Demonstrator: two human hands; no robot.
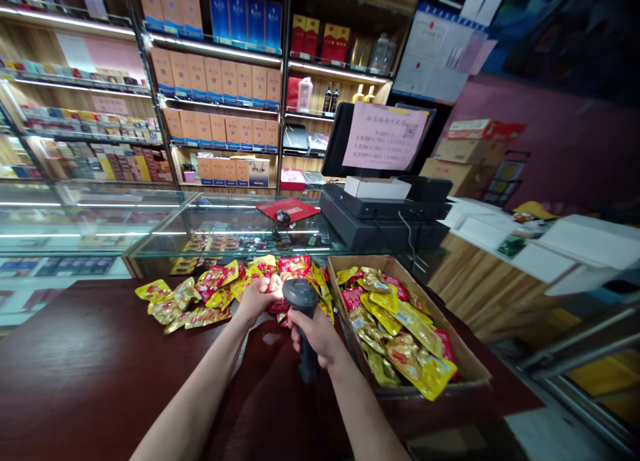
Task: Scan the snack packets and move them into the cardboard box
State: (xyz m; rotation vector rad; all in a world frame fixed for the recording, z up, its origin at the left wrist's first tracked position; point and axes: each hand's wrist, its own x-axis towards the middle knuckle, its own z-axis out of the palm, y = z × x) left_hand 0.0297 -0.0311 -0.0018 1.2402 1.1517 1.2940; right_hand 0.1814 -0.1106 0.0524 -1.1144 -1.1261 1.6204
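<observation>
My right hand [320, 334] is wrapped around the handle of a black barcode scanner [301, 294], its head facing away from me. Bright light from it falls on a red snack packet [278, 305], which the fingers of my left hand [256, 301] pinch by its left side. Around and behind that packet lies a loose pile of red, yellow and gold snack packets [215, 284] on the dark brown table [100, 354]. To the right of the scanner, an open cardboard box [470, 374] holds many similar packets [395, 314], some heaped above its rim.
Behind the table stands a glass display counter [165, 244] with a red mouse pad [295, 210] and mouse [283, 216]. A black cash register [380, 211] with a monitor sits at right, its cable [409, 231] hanging down. Shelves of boxed goods [215, 78] line the wall.
</observation>
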